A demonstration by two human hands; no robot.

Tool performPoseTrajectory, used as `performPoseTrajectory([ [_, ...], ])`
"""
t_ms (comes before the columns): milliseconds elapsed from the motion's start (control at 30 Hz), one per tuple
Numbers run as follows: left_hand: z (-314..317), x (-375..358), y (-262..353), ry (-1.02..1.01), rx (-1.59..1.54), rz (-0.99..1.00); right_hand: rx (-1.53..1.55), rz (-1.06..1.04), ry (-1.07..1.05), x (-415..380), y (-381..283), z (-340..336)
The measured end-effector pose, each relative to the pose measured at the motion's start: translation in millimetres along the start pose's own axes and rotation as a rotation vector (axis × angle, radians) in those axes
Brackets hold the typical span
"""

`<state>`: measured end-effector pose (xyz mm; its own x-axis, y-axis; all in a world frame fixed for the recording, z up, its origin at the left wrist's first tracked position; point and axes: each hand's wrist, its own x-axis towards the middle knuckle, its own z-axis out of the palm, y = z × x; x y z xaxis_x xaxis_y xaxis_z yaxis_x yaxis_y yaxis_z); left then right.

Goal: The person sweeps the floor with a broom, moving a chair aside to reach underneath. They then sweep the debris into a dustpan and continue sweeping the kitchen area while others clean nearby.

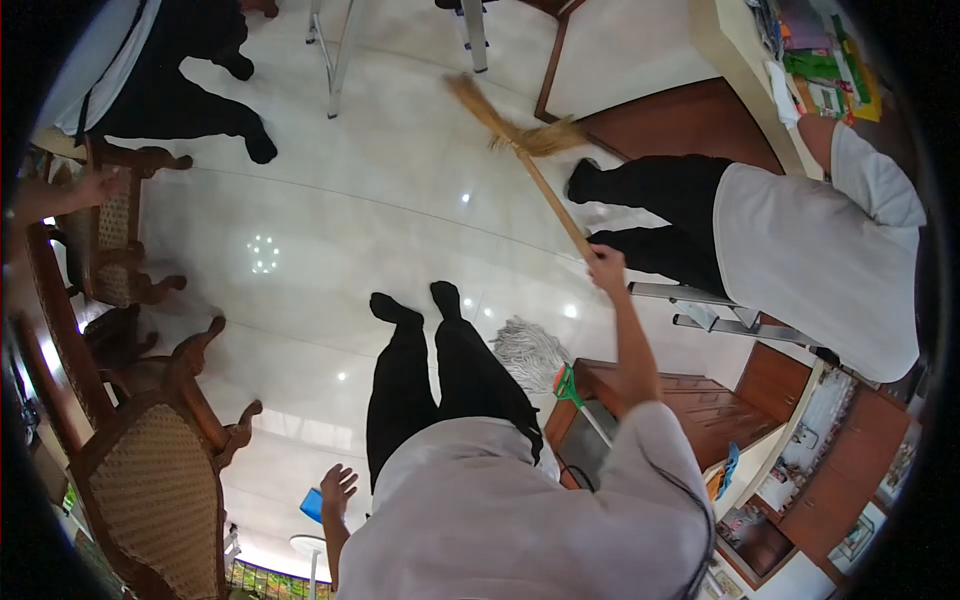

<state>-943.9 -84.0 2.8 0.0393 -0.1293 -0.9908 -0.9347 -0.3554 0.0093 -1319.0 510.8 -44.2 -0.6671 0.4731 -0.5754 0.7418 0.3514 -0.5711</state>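
My right hand [605, 268] is wrapped round the wooden handle of a straw broom [552, 192]. The broom reaches away from me over the white floor, and its bristles spread two ways at the far end. Low on the left, my left hand [338, 490] hangs beside my body with its fingers apart, holding nothing. Near it is a blue object [312, 505] whose kind I cannot make out. A grey-white string mop head [530, 352] lies right of my feet, beside a green mop clamp [567, 382] on a pale pole.
One co-worker [810, 240] in a white shirt is at the right by a cluttered counter [735, 45] and a metal ladder [755, 325]. At upper left is another person [180, 90]. Carved wooden chairs [150, 490] line the left. Ladder legs [340, 60] stand at the top.
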Motion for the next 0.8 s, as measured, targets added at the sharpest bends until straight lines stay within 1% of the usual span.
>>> performPoseTrajectory([
  [33, 1, -6, -3, 0.034, -0.02, 0.005, 0.074, 0.056, 0.033, 16, 18, 21],
  [67, 0, -12, -7, 0.061, -0.05, 0.027, 0.185, 0.075, -0.031, 29, 47, 41],
  [133, -3, -26, -15, 0.169, -0.102, 0.062, 0.275, 0.263, -0.036, 9, 63, 83],
  [167, -4, -33, -21, 0.181, -0.099, 0.061, 0.218, 0.277, -0.132, -10, 71, 97],
  [200, -3, -37, -26, 0.225, -0.141, 0.069, 0.343, 0.264, -0.238, -39, 76, 104],
  [233, 0, -38, -32, 0.263, -0.185, 0.079, 0.371, 0.315, -0.317, -66, 78, 108],
  [267, 4, -35, -37, 0.26, -0.188, 0.083, 0.396, 0.362, -0.394, -95, 58, 99],
  [333, 16, -25, -53, 0.213, -0.17, 0.075, 0.671, 0.691, -0.534, -120, 45, 73],
  [367, 27, -18, -58, 0.193, -0.163, 0.07, 0.708, 0.71, -0.653, -120, 48, 54],
  [433, 54, -15, -59, 0.128, -0.151, 0.068, 0.53, 0.51, -0.712, -126, 42, 5],
  [467, 65, -9, -61, 0.075, -0.124, 0.078, 0.521, 0.512, -0.715, -124, 41, -23],
  [500, 77, -9, -63, 0.015, -0.129, 0.121, 0.428, 0.367, -0.649, -139, 16, -58],
  [533, 88, -12, -63, -0.014, -0.107, 0.157, 0.208, 0.246, -0.553, -147, 0, -91],
  [567, 95, -11, -64, 0.004, -0.091, 0.145, 0.074, 0.203, -0.454, -157, -13, -115],
  [600, 100, -14, -64, 0.042, -0.052, 0.131, 0.028, 0.187, -0.418, -162, -23, -135],
  [633, 105, -24, -58, 0.089, 0.002, 0.113, 0.011, 0.217, -0.371, -165, -27, -146],
  [700, 94, -25, -64, 0.156, 0.039, 0.179, 0.028, 0.199, -0.348, -152, -16, -144],
  [733, 85, -28, -66, 0.19, 0.053, 0.215, 0.046, 0.18, -0.347, -138, 4, -134],
  [800, 59, -47, -62, 0.27, 0.039, 0.389, 0.102, 0.211, -0.342, -109, 54, -89],
])
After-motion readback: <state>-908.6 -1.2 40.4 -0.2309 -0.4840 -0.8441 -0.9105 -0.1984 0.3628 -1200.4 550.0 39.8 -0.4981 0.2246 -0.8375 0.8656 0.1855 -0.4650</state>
